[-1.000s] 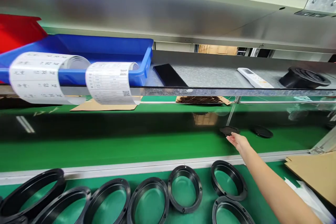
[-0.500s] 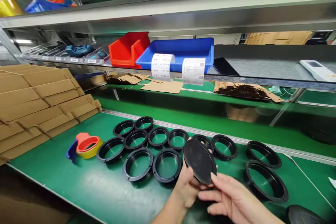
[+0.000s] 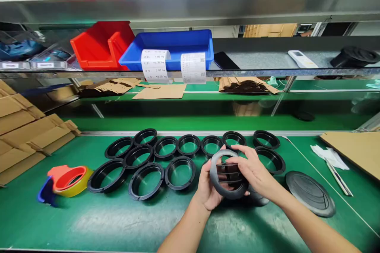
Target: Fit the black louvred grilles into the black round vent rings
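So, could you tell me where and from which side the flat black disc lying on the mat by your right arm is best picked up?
Probably by its near edge, from above. The flat black disc lies face-up on the green mat, apart from the rings, so its rim is free; a tilted pinch under that edge should lift it.

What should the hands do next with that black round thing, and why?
Probably press the slatted disc fully into the black ring. The left hand grips the ring from below, the right hand rests on top, and the disc looks only partly seated.
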A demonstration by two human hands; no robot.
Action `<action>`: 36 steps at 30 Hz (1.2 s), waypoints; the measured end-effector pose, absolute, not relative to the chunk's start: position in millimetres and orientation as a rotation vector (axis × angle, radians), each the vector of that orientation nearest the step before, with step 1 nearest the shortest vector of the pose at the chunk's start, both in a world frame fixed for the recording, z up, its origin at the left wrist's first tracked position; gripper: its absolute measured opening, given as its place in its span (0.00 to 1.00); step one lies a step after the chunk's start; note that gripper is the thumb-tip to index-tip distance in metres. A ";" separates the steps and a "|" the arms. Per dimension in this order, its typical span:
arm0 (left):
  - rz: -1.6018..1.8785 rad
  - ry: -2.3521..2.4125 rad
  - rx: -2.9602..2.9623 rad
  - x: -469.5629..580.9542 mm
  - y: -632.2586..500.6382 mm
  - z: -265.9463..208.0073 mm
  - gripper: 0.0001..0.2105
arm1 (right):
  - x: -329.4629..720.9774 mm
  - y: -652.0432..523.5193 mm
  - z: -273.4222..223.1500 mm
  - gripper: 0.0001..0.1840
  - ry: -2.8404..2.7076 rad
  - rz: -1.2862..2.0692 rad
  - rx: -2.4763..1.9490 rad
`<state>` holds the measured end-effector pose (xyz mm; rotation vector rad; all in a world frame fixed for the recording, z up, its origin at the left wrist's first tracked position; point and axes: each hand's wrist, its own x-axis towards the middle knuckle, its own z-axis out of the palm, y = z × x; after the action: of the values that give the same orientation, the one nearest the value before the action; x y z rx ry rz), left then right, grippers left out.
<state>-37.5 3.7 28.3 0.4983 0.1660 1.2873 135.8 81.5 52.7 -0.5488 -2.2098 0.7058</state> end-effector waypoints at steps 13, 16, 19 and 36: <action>1.239 0.185 0.510 -39.1 9.0 27.7 0.43 | 149.8 65.4 52.6 0.24 -2.003 1.020 -0.531; 1.221 0.210 0.505 -38.5 10.0 29.0 0.42 | 152.7 62.5 51.0 0.23 -1.995 1.039 -0.551; 1.206 0.218 0.503 -38.6 10.7 29.9 0.42 | 154.8 59.5 49.7 0.24 -1.983 1.092 -0.559; 1.162 0.246 0.490 -37.9 14.0 26.9 0.38 | 159.0 55.3 41.5 0.25 -1.882 1.190 -0.599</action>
<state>-37.9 14.0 26.9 0.4895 0.2461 1.1617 159.0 55.3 41.5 -0.5994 -1.8816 1.1899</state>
